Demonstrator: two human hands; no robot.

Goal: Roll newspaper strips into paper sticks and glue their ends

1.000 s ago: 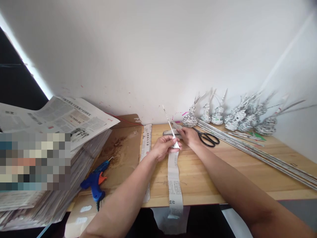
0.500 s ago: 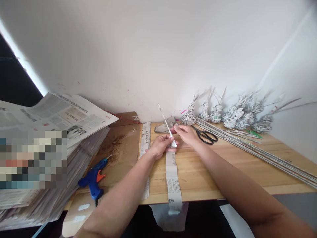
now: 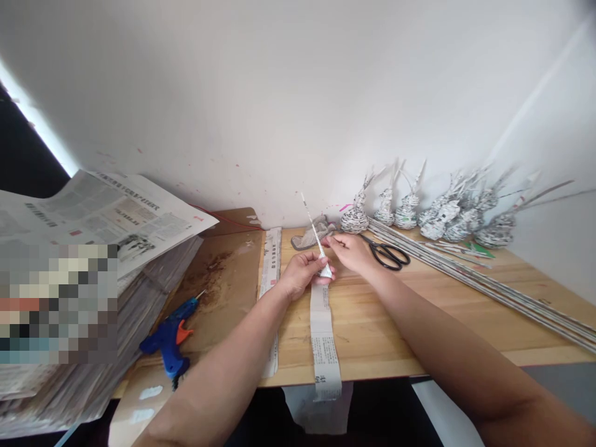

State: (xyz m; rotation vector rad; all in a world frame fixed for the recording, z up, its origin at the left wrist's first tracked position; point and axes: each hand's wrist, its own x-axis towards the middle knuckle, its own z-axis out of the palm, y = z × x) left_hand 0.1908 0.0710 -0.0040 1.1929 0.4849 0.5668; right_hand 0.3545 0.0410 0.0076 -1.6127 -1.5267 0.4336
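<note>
My left hand (image 3: 305,273) pinches a newspaper strip (image 3: 325,347) where it winds into a thin paper tube (image 3: 313,221). The tube slants up and away to the left, narrow at its far end. From beneath my left fingers the flat, printed part of the strip runs toward me and hangs over the table's front edge. My right hand (image 3: 347,251) is closed, its thumb and fingertips against the tube just above the left hand. The exact contact of the right fingertips is partly hidden.
Black-handled scissors (image 3: 391,256) and a grey cloth (image 3: 305,239) lie beyond my hands. Long paper rods (image 3: 465,279) cross the table on the right, before several woven paper figures (image 3: 407,211). Left are folded newspaper strips (image 3: 270,267), a blue glue gun (image 3: 170,341) and stacked newspapers (image 3: 139,310).
The view has shifted slightly. Both hands stay close together at the tube, with the right fingers a little nearer to it. The strip still hangs toward me.
</note>
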